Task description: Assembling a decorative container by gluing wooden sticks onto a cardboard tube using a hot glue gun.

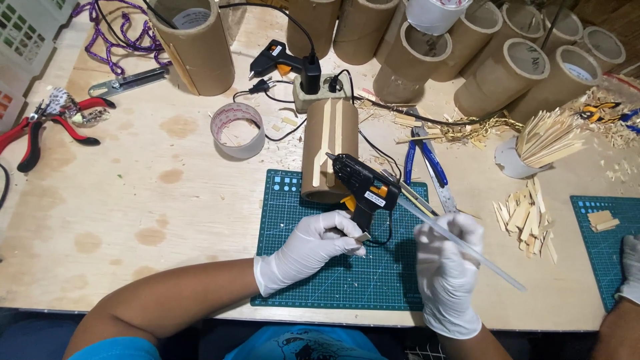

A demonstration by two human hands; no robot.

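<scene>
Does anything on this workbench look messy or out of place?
Yes. Wood shavings and splinters lie scattered by the cardboard tubes, and cut sticks lie in a loose heap beside the green mat. The wooden tabletop bears brown stains.

A cardboard tube [329, 148] lay on its side across the far edge of the cutting mat [300, 280], with wooden strips [328, 143] on top of it. A glue gun [360, 187] sat just before the tube, above the mat. Behind the tube lay a power strip [319, 92]; to its left, a tape roll [237, 130]. Pliers [420, 157] and a steel ruler [440, 187] lay to the right, a cup of wooden sticks [537, 143] farther right.
</scene>
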